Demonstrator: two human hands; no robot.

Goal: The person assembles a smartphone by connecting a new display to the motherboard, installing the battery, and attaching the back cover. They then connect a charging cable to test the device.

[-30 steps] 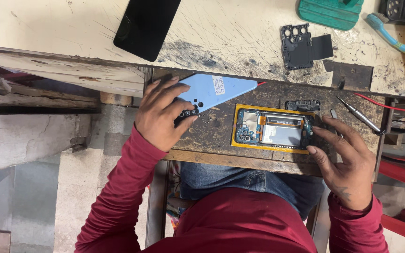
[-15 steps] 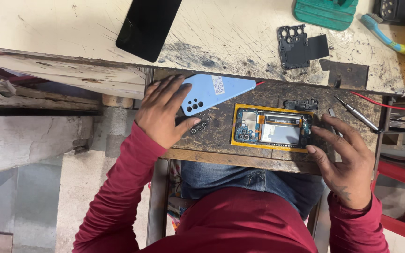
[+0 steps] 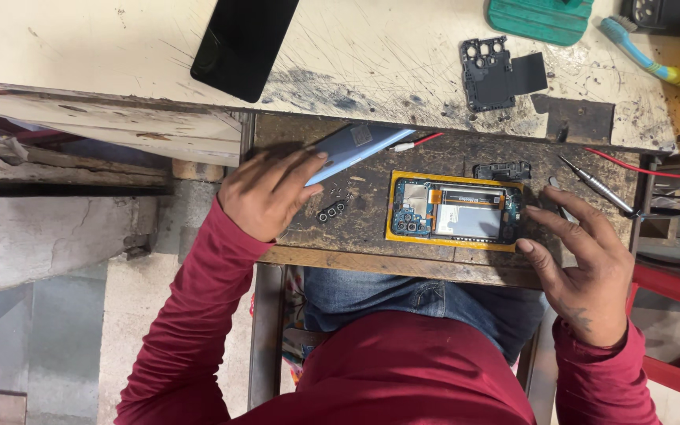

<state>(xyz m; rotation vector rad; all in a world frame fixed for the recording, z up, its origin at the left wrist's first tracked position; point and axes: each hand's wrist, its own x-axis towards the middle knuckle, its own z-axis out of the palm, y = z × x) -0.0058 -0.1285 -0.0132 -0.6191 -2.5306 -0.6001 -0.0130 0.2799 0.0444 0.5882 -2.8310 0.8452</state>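
A person's left hand (image 3: 265, 197) has tilted the blue phone back cover (image 3: 356, 146) up and away, its fingers closed on the near end, while the right hand (image 3: 584, 264), fingers spread, steadies the opened phone (image 3: 454, 211) on the dark work board (image 3: 356, 228), camera ring (image 3: 330, 211) lying loose to its left.

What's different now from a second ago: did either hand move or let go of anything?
The left hand tilted the blue back cover up and away, uncovering the small camera ring on the board. The right hand stays against the opened phone, which has not moved.
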